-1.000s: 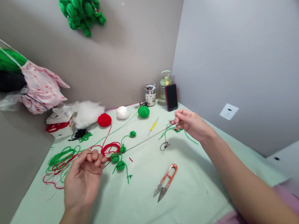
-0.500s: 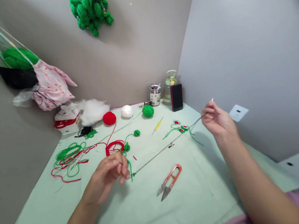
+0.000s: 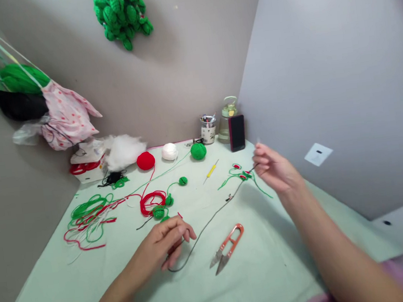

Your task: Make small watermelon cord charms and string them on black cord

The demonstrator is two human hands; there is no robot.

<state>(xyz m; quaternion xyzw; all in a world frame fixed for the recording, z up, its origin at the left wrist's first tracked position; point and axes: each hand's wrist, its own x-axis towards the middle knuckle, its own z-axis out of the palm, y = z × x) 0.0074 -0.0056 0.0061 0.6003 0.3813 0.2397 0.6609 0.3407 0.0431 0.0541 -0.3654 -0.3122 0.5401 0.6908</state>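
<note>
My left hand [image 3: 168, 244] rests low on the pale green tablecloth [image 3: 202, 286], fingers curled in a pinch over one end of a dark thread [image 3: 209, 222]. The thread runs slack across the cloth up to my right hand [image 3: 274, 169], which is raised above the table with fingers pinched on the thread's other end, likely with a needle I cannot make out. Small green crocheted balls [image 3: 158, 212] lie just beyond my left hand. Orange thread snips [image 3: 227, 247] lie to the right of my left hand.
Red and green yarn loops [image 3: 89, 219] sprawl at the left. Red [image 3: 146, 160], white [image 3: 169, 151] and green [image 3: 198, 151] yarn balls, white stuffing [image 3: 124, 151], a pen cup [image 3: 207, 128], a jar [image 3: 230, 118] and a phone [image 3: 237, 132] line the back wall. A yellow hook [image 3: 209, 171] lies mid-table.
My right hand dropped and came back left from its raised pull, so the taut thread went slack. My left hand shifted right and down toward the cloth.
</note>
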